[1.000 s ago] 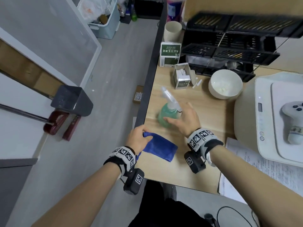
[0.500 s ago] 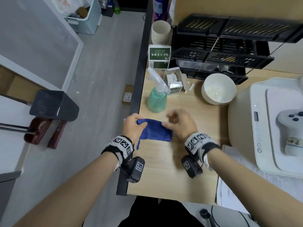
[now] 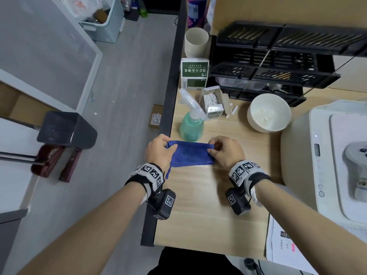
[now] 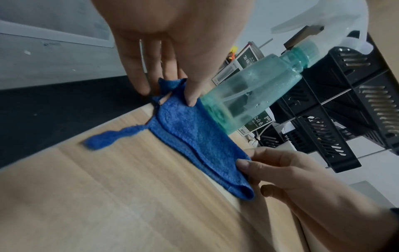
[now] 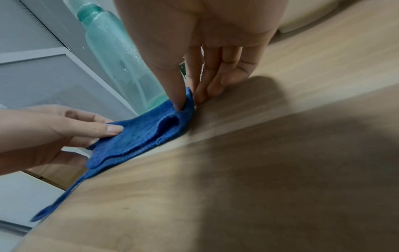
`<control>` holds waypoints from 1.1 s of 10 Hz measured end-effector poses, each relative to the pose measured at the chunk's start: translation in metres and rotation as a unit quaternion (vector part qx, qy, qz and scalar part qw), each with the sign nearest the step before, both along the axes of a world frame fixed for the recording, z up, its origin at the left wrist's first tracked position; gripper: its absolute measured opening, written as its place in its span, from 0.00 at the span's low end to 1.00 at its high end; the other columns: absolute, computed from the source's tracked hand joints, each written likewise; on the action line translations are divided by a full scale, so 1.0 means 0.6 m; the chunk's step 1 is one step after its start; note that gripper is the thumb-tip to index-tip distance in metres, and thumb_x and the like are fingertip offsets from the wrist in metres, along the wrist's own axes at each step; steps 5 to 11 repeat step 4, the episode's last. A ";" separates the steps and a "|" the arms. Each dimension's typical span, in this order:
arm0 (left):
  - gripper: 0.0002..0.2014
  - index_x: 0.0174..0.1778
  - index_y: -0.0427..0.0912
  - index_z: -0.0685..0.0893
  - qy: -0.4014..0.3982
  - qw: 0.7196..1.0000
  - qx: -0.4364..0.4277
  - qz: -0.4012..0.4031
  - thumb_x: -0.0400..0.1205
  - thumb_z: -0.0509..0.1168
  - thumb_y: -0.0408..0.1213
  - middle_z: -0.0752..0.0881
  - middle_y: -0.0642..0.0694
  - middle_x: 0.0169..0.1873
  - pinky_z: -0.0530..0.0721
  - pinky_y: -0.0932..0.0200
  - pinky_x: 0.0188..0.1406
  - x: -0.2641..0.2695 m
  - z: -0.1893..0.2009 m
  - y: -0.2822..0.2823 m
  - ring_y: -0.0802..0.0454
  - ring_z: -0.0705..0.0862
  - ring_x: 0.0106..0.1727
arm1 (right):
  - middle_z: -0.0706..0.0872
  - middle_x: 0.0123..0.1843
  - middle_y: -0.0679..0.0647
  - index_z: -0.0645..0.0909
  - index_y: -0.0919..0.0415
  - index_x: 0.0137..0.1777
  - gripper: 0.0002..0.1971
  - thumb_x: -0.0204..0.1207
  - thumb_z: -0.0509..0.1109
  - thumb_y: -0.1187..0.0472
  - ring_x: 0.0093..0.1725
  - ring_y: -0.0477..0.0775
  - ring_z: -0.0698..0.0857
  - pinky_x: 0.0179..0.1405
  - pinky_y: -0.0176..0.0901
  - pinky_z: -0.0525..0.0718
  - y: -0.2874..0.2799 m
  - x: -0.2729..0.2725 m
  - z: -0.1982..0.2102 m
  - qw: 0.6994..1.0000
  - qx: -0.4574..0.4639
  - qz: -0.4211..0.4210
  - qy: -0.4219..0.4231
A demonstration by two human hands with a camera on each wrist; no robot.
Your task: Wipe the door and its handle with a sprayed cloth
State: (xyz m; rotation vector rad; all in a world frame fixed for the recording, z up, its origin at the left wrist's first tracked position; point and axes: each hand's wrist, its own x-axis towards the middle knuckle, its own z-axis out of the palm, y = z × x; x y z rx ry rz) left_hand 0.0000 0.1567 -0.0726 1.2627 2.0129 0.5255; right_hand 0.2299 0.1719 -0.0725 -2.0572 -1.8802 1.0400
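Note:
A folded blue cloth (image 3: pixel 190 154) (image 4: pixel 194 134) (image 5: pixel 138 138) lies on the wooden desk (image 3: pixel 200 201), stretched between both hands. My left hand (image 3: pixel 160 149) (image 4: pixel 172 85) pinches its left corner near the desk's black edge. Pinching the cloth's right corner is my right hand (image 3: pixel 222 151) (image 5: pixel 187 97), thumb on top. A loop tag of the cloth hangs toward me on the left. Just behind the cloth stands a green spray bottle (image 3: pixel 191 124) (image 4: pixel 254 92) (image 5: pixel 121 56) with a white trigger head. No door handle shows in any view.
Behind the bottle are a small open box (image 3: pixel 212 104), a green carton (image 3: pixel 194 76), stacked paper cups (image 3: pixel 195 43) and a white bowl (image 3: pixel 269 114). Black trays (image 3: pixel 278 62) stand at the back, a white appliance (image 3: pixel 335 155) at the right. A frosted panel (image 3: pixel 43 42) and grey floor lie left.
My right hand let go of the spray bottle, which now stands on the desk, and came to the cloth's right corner. Both hands have pulled the cloth out flat.

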 end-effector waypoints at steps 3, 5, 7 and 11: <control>0.15 0.56 0.46 0.82 0.000 0.999 0.008 0.039 0.75 0.73 0.43 0.86 0.49 0.53 0.84 0.49 0.50 -0.015 0.023 -0.040 0.48 0.85 0.51 | 0.81 0.53 0.46 0.82 0.49 0.58 0.14 0.72 0.75 0.57 0.56 0.50 0.80 0.53 0.44 0.79 -0.037 -0.008 0.000 0.989 0.121 -0.066 0.060; 0.14 0.58 0.46 0.83 -0.005 0.998 0.017 0.062 0.77 0.71 0.43 0.87 0.49 0.54 0.82 0.51 0.55 -0.040 0.037 -0.080 0.48 0.86 0.54 | 0.83 0.53 0.50 0.83 0.54 0.56 0.13 0.72 0.69 0.63 0.51 0.52 0.81 0.52 0.46 0.81 -0.056 -0.030 0.007 0.969 0.173 -0.079 0.161; 0.14 0.58 0.46 0.83 -0.005 0.998 0.017 0.062 0.77 0.71 0.43 0.87 0.49 0.54 0.82 0.51 0.55 -0.040 0.037 -0.080 0.48 0.86 0.54 | 0.83 0.53 0.50 0.83 0.54 0.56 0.13 0.72 0.69 0.63 0.51 0.52 0.81 0.52 0.46 0.81 -0.056 -0.030 0.007 0.969 0.173 -0.079 0.161; 0.14 0.58 0.46 0.83 -0.005 0.998 0.017 0.062 0.77 0.71 0.43 0.87 0.49 0.54 0.82 0.51 0.55 -0.040 0.037 -0.080 0.48 0.86 0.54 | 0.83 0.53 0.50 0.83 0.54 0.56 0.13 0.72 0.69 0.63 0.51 0.52 0.81 0.52 0.46 0.81 -0.056 -0.030 0.007 0.969 0.173 -0.079 0.161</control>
